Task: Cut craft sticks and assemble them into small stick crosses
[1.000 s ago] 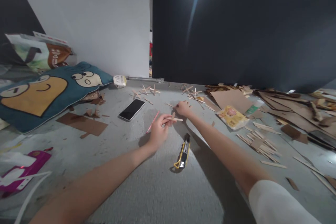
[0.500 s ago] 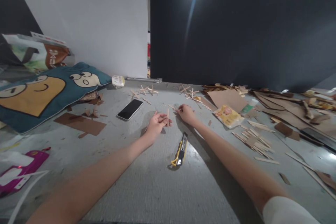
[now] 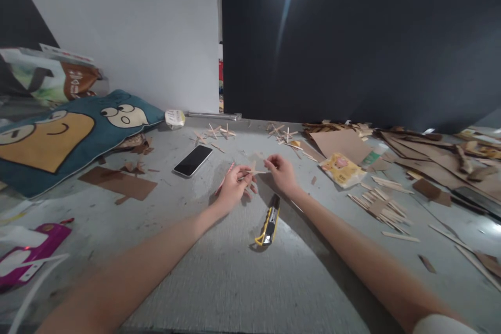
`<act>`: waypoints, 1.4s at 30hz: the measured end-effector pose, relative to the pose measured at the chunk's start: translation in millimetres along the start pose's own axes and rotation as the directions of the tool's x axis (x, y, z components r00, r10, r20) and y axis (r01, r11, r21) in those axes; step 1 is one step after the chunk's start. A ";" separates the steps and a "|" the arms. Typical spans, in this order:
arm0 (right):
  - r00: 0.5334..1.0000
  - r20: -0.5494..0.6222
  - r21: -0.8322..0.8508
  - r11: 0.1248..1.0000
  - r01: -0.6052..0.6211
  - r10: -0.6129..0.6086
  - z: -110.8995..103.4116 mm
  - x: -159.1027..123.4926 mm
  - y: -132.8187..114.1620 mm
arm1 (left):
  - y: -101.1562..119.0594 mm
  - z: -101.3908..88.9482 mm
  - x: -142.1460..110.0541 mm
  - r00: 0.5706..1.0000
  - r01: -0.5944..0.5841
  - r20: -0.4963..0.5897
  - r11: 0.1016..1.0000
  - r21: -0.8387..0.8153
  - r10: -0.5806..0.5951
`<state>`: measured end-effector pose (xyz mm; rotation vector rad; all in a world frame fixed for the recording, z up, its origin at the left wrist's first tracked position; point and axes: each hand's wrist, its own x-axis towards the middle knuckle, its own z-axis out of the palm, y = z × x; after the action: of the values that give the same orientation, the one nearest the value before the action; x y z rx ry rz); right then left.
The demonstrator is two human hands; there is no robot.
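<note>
One stick cross (image 3: 255, 171) in the fingers of the left hand (image 3: 230, 190)

The stick cross lies at the tips of the left hand's fingers, just above the desk (image 3: 195, 282). Those fingers are closed in a pinch on it, thumb and forefinger nearly together, with the other fingers curled beneath. Its pale pieces stick out past the fingertips, and one end points toward the right hand (image 3: 283, 175). The cross is blurred, so how its pieces join is unclear.

The right hand is just beside the cross, its fingers bent inward with the thumb near the forefinger. Whether they touch the cross or have hold of anything, I cannot tell.

A pink striped strip (image 3: 229, 171) shows beside the left hand, partly hidden by it. On the near side of both hands lies a yellow and black cutter (image 3: 269, 224). A phone (image 3: 193, 160) lies dark and face up to the left of the left hand. Farther back on the desk stand two groups of small crossed sticks, one group (image 3: 227, 131) beyond the phone and another (image 3: 287, 134) beyond the right hand.

Off to the right are a yellow packet (image 3: 342, 168), a bottle (image 3: 374, 154) and a pile of loose sticks (image 3: 379, 206). On the left side are brown cardboard (image 3: 117, 182), a blue cushion (image 3: 47, 141) and a magenta power strip (image 3: 50, 240).
</note>
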<state>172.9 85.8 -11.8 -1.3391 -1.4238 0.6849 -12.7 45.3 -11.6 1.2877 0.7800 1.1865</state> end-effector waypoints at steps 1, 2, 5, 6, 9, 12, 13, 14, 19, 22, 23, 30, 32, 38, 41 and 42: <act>1.000 -0.002 0.079 0.997 0.007 -0.007 -3.1 -8.6 -1.2 | 0.4 0.6 -0.8 1.000 -0.003 0.015 1.000 0.020 0.003; 1.000 -0.001 0.154 0.988 0.010 -0.010 -5.1 -16.6 -2.3 | 0.6 1.2 -1.6 0.999 -0.009 0.031 0.999 0.042 0.008; 1.000 0.016 0.333 0.943 0.001 -0.007 -5.6 -34.5 -5.4 | 0.2 2.5 -3.6 0.997 -0.034 0.072 0.993 0.112 0.026; 1.000 0.022 0.375 0.927 -0.007 -0.002 -4.5 -38.1 -6.1 | 0.0 2.7 -4.3 0.996 -0.043 0.078 0.990 0.135 0.033; 0.999 0.032 0.455 0.890 -0.031 0.019 -1.3 -43.6 -7.0 | -0.4 2.7 -5.9 0.995 -0.070 0.083 0.980 0.187 0.055; 0.997 0.066 0.509 0.858 -0.076 0.049 -0.1 -45.0 -6.4 | 0.2 2.1 -6.3 0.996 -0.057 0.074 0.979 0.197 0.043; 0.995 0.081 0.533 0.840 -0.097 0.063 -0.1 -45.3 -6.0 | 0.6 1.9 -6.3 0.997 -0.046 0.069 0.980 0.193 0.033; 0.993 0.095 0.560 0.820 -0.117 0.076 -0.2 -45.5 -5.8 | 1.0 1.7 -6.3 0.998 -0.036 0.066 0.981 0.190 0.024; 0.987 0.113 0.648 0.744 -0.161 0.115 -1.3 -45.8 -7.3 | 3.3 1.3 -7.8 0.998 -0.041 0.049 0.978 0.207 0.032; 0.987 0.098 0.689 0.706 -0.162 0.131 -1.9 -45.1 -9.9 | 3.8 0.5 -8.4 0.998 -0.034 0.053 0.977 0.212 0.023; 0.987 0.093 0.701 0.695 -0.160 0.134 -2.0 -44.7 -10.6 | 3.7 0.2 -8.3 0.998 -0.026 0.056 0.977 0.211 0.015; 0.985 0.103 0.673 0.720 -0.170 0.137 -1.8 -44.2 -12.0 | 2.3 -0.1 -6.9 0.998 -0.013 0.059 0.973 0.228 0.000; 0.986 0.107 0.675 0.718 -0.168 0.131 -1.9 -44.3 -11.9 | 1.9 0.1 -6.8 0.998 -0.012 0.056 0.974 0.227 -0.001; 0.986 0.122 0.666 0.728 -0.164 0.110 -3.7 -44.6 -11.0 | 0.3 -0.4 -6.9 0.999 -0.012 0.034 0.975 0.221 0.005; 0.985 0.135 0.659 0.732 -0.172 0.110 -4.5 -45.3 -11.7 | -1.0 -0.8 -6.6 1.000 -0.018 0.025 0.973 0.231 0.013; 0.984 0.138 0.660 0.730 -0.176 0.113 -4.6 -45.5 -12.2 | -1.4 -0.9 -6.5 1.000 -0.019 0.021 0.972 0.233 0.014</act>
<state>166.4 39.0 -12.3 -0.8424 -0.9786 1.2406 -15.0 39.6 -14.3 1.4985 0.9167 1.1178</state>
